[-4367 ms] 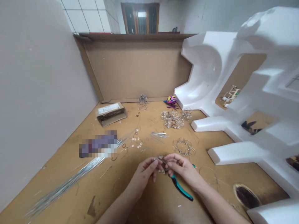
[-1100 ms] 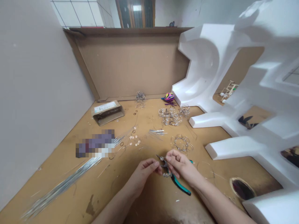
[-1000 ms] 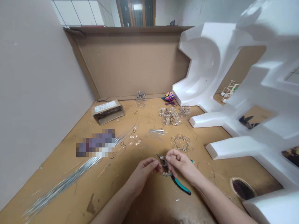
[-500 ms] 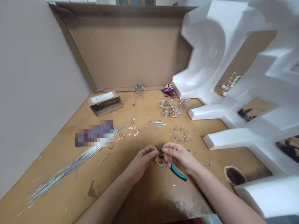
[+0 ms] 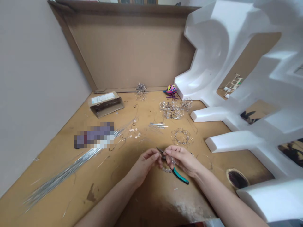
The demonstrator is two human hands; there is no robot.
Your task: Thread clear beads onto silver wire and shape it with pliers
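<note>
My left hand [image 5: 145,164] pinches one end of a short wire strung with clear beads [image 5: 167,170], which hangs just below my fingers. My right hand [image 5: 182,159] is closed around teal-handled pliers [image 5: 180,176]. Their dark jaws [image 5: 160,152] point left, right at the fingertips of my left hand. Both hands meet above the brown board [image 5: 132,192], near its front middle.
Finished bead-and-wire rings lie beyond my hands [image 5: 181,137] and further back [image 5: 172,109]. A bundle of long straight wires [image 5: 63,173] runs to the left, with loose beads [image 5: 133,132] nearby. A small cardboard box [image 5: 106,104] sits at the back left. White foam blocks [image 5: 236,94] stand on the right, beside a dark hole [image 5: 236,179].
The view has tilted down a little. My hands stay together at the front middle; the beaded wire now hangs slightly lower under my fingers.
</note>
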